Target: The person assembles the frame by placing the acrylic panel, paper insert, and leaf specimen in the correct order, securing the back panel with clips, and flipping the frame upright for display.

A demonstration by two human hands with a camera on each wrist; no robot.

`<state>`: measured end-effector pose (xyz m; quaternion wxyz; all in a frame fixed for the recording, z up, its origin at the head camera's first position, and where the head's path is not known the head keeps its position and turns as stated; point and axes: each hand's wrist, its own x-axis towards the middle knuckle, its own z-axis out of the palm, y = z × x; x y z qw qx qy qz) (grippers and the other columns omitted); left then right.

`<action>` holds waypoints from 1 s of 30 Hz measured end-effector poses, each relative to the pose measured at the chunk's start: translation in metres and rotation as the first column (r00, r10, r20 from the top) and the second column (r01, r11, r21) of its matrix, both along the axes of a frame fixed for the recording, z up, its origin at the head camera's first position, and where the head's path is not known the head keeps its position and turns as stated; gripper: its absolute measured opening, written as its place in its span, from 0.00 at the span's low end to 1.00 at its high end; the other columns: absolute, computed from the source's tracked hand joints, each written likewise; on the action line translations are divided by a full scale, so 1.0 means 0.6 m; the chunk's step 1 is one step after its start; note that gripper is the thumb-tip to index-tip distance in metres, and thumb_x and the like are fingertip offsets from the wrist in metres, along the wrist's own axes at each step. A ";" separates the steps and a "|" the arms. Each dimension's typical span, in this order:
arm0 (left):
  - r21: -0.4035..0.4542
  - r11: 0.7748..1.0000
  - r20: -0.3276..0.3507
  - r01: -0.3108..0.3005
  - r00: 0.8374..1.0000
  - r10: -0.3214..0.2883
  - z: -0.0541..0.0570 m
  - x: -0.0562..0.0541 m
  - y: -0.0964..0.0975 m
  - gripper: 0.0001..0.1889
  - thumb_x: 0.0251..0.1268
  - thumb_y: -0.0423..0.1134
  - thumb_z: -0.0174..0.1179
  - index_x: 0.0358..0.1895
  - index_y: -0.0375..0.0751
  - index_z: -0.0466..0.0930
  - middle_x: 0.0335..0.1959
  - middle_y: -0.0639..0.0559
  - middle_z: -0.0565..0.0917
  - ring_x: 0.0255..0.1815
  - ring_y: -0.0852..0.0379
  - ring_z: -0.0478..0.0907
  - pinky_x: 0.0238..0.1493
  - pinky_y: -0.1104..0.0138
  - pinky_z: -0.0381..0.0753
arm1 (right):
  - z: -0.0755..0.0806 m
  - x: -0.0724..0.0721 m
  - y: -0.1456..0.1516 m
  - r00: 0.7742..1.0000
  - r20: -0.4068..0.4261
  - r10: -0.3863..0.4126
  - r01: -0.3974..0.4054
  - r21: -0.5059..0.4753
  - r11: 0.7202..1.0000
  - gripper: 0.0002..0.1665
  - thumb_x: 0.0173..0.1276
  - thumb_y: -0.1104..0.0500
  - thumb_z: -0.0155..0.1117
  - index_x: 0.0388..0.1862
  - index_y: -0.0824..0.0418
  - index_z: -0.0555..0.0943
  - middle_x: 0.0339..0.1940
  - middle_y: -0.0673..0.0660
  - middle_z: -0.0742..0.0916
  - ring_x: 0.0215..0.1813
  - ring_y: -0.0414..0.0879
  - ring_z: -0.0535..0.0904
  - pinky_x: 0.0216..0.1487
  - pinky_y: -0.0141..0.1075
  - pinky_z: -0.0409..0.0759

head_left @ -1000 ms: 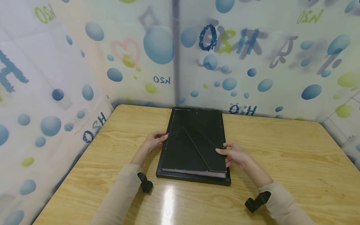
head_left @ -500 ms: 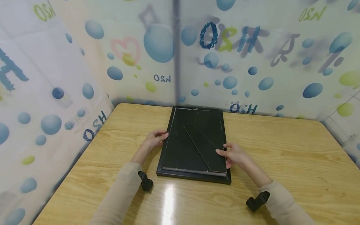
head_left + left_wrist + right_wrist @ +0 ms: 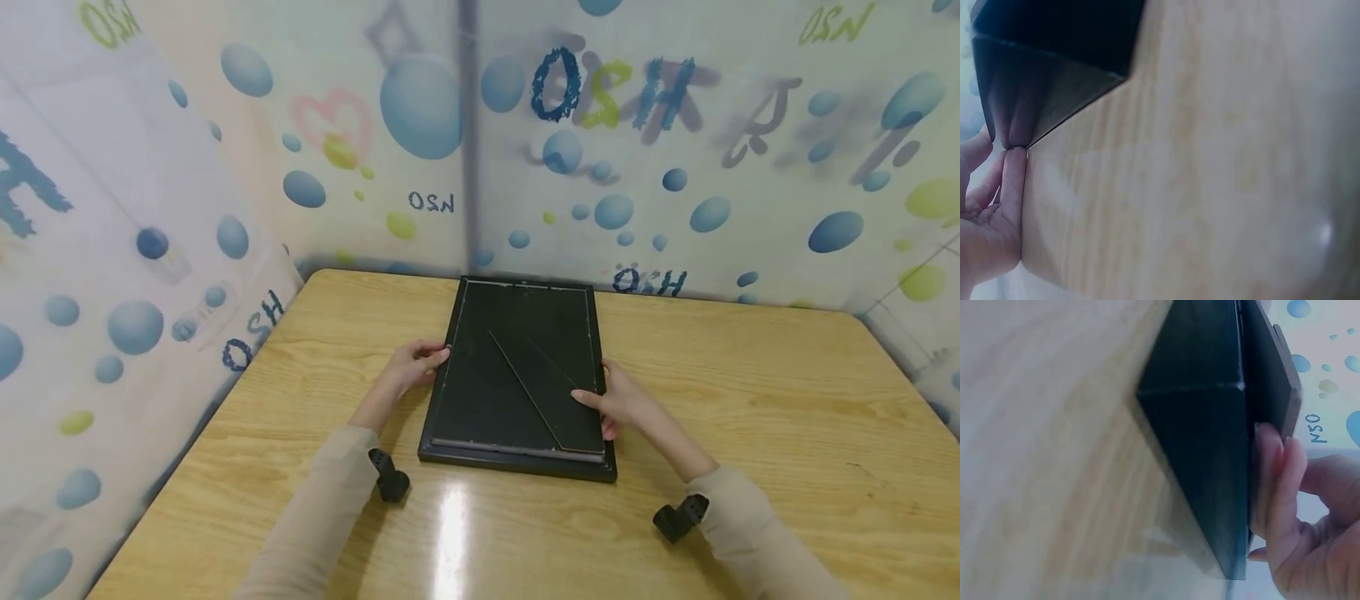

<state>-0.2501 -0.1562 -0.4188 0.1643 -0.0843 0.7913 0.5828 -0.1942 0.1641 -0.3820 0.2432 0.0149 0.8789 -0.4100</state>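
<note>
A black picture frame point(image 3: 517, 467) lies face down on the wooden table. Its black backing board point(image 3: 480, 392) sits inside the rim, with a slanted stand flap point(image 3: 573, 429) at lower right. My left hand point(image 3: 408, 364) grips the frame's left side, thumb at the top edge. In the left wrist view, the fingertips point(image 3: 1016, 156) press against the frame's outer wall. My right hand point(image 3: 622, 400) is at the right edge, thumb over the flap. In the right wrist view, that hand pinches the board's raised edge point(image 3: 1279, 394) between thumb and fingers.
The wooden table point(image 3: 750, 400) spreads around the frame on both sides. A patterned wall curtain point(image 3: 600, 167) with blue and green bubbles stands directly behind it. Black wrist cameras point(image 3: 390, 477) hang from both sleeves.
The light gap at the board's near end has narrowed and the board lies lower within the rim. My right hand's fingers have shifted slightly at the right edge; the left hand stays put.
</note>
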 end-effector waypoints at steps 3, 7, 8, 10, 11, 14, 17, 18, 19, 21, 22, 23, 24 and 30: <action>0.001 1.000 -0.005 -0.001 1.000 0.001 -0.002 -0.001 0.002 0.23 0.65 0.42 0.54 0.61 0.35 0.67 0.55 0.40 0.70 0.55 0.51 0.71 0.59 0.58 0.74 | 0.006 0.000 0.000 1.000 0.016 0.020 -0.020 0.015 1.000 0.51 0.67 0.51 0.56 0.71 0.68 0.35 0.12 0.56 0.78 0.09 0.40 0.74 0.16 0.35 0.79; 0.004 1.000 -0.005 -0.013 1.000 0.013 -0.001 0.001 0.006 0.23 0.65 0.41 0.54 0.61 0.35 0.68 0.54 0.41 0.71 0.54 0.51 0.71 0.59 0.58 0.74 | 0.011 -0.001 -0.001 0.999 0.030 0.029 -0.031 0.050 0.998 0.51 0.68 0.51 0.55 0.71 0.70 0.34 0.12 0.57 0.78 0.09 0.40 0.74 0.16 0.35 0.79; 0.004 1.000 -0.009 -0.009 1.000 0.009 -0.001 0.001 0.007 0.23 0.65 0.41 0.55 0.61 0.35 0.68 0.54 0.40 0.71 0.54 0.52 0.72 0.58 0.59 0.74 | 0.012 -0.002 -0.002 0.999 0.031 0.032 -0.034 0.063 0.997 0.51 0.68 0.51 0.54 0.71 0.70 0.33 0.12 0.57 0.79 0.09 0.40 0.74 0.16 0.35 0.79; -0.009 1.000 -0.019 0.008 1.000 -0.009 0.000 0.002 0.005 0.24 0.64 0.41 0.55 0.61 0.35 0.67 0.54 0.40 0.71 0.52 0.53 0.72 0.56 0.61 0.76 | 0.013 -0.004 -0.002 0.999 0.031 0.041 -0.044 0.093 0.995 0.51 0.68 0.51 0.54 0.71 0.71 0.33 0.13 0.57 0.79 0.10 0.41 0.75 0.17 0.36 0.79; -0.019 1.000 -0.025 0.024 0.999 -0.025 0.001 0.003 0.003 0.24 0.64 0.41 0.56 0.61 0.35 0.67 0.54 0.40 0.71 0.51 0.53 0.72 0.55 0.62 0.77 | 0.014 -0.006 -0.001 0.998 0.030 0.049 -0.052 0.103 0.993 0.51 0.68 0.51 0.54 0.70 0.71 0.33 0.14 0.58 0.79 0.10 0.41 0.75 0.17 0.36 0.80; -0.046 0.996 -0.040 0.074 0.996 -0.076 0.002 0.006 -0.003 0.26 0.62 0.41 0.58 0.63 0.36 0.66 0.57 0.39 0.70 0.51 0.52 0.72 0.52 0.65 0.78 | 0.017 -0.008 0.000 0.997 0.021 0.075 -0.077 0.141 0.987 0.51 0.68 0.50 0.54 0.70 0.72 0.33 0.13 0.58 0.79 0.09 0.41 0.75 0.17 0.36 0.80; -0.047 0.994 -0.036 0.102 0.994 -0.103 0.004 0.009 -0.004 0.28 0.61 0.40 0.59 0.63 0.37 0.64 0.60 0.39 0.69 0.53 0.50 0.71 0.51 0.66 0.78 | 0.017 -0.009 0.003 0.994 0.011 0.109 -0.109 0.153 0.982 0.51 0.68 0.50 0.53 0.69 0.75 0.33 0.10 0.57 0.79 0.09 0.41 0.75 0.17 0.37 0.80; -0.042 0.994 -0.033 0.103 0.994 -0.104 0.004 0.009 -0.004 0.28 0.61 0.40 0.59 0.64 0.36 0.64 0.60 0.39 0.68 0.53 0.50 0.71 0.51 0.66 0.78 | 0.018 -0.008 0.004 0.994 0.010 0.112 -0.112 0.153 0.982 0.52 0.68 0.50 0.54 0.69 0.75 0.33 0.10 0.57 0.79 0.09 0.41 0.75 0.17 0.37 0.80; -0.041 0.994 -0.032 0.105 0.994 -0.106 0.004 0.010 -0.003 0.28 0.61 0.40 0.59 0.64 0.36 0.64 0.61 0.38 0.68 0.53 0.50 0.71 0.51 0.66 0.78 | 0.018 -0.008 0.005 0.993 0.010 0.114 -0.114 0.148 0.982 0.52 0.68 0.49 0.54 0.69 0.76 0.34 0.09 0.57 0.79 0.09 0.41 0.75 0.17 0.38 0.80; -0.034 0.995 -0.025 0.098 0.995 -0.099 0.004 0.011 0.000 0.28 0.61 0.40 0.59 0.64 0.36 0.64 0.61 0.38 0.68 0.53 0.50 0.70 0.52 0.66 0.77 | 0.017 -0.006 0.009 0.994 0.017 0.104 -0.105 0.156 0.982 0.53 0.67 0.47 0.54 0.69 0.75 0.35 0.10 0.57 0.79 0.09 0.41 0.75 0.17 0.37 0.80; -0.032 0.995 -0.023 0.095 0.995 -0.095 0.004 0.011 0.001 0.28 0.61 0.39 0.59 0.64 0.35 0.63 0.61 0.38 0.68 0.54 0.50 0.70 0.53 0.65 0.77 | 0.017 -0.005 0.010 0.996 0.020 0.092 -0.094 0.162 0.982 0.54 0.67 0.45 0.54 0.69 0.75 0.35 0.11 0.57 0.80 0.09 0.41 0.75 0.17 0.37 0.80; -0.032 0.996 -0.020 0.088 0.996 -0.088 0.004 0.012 0.002 0.28 0.61 0.39 0.59 0.64 0.35 0.63 0.61 0.38 0.68 0.54 0.50 0.70 0.53 0.65 0.77 | 0.017 -0.005 0.012 0.996 0.023 0.081 -0.083 0.162 0.983 0.54 0.66 0.43 0.53 0.70 0.74 0.36 0.12 0.57 0.80 0.10 0.41 0.76 0.18 0.36 0.80; -0.033 0.996 -0.016 0.079 0.997 -0.079 0.004 0.012 0.003 0.28 0.61 0.39 0.59 0.63 0.35 0.64 0.61 0.39 0.68 0.54 0.50 0.70 0.54 0.64 0.77 | 0.017 -0.004 0.014 0.997 0.025 0.073 -0.076 0.161 0.984 0.55 0.66 0.41 0.53 0.70 0.73 0.37 0.13 0.57 0.80 0.11 0.42 0.76 0.18 0.36 0.80; -0.037 0.997 -0.017 0.073 0.997 -0.074 0.006 0.011 0.004 0.29 0.62 0.40 0.57 0.64 0.34 0.61 0.62 0.38 0.67 0.57 0.47 0.68 0.57 0.61 0.75 | 0.013 -0.003 0.020 0.997 0.008 0.072 -0.072 0.103 0.992 0.54 0.65 0.34 0.48 0.71 0.70 0.40 0.18 0.59 0.81 0.15 0.43 0.77 0.21 0.35 0.81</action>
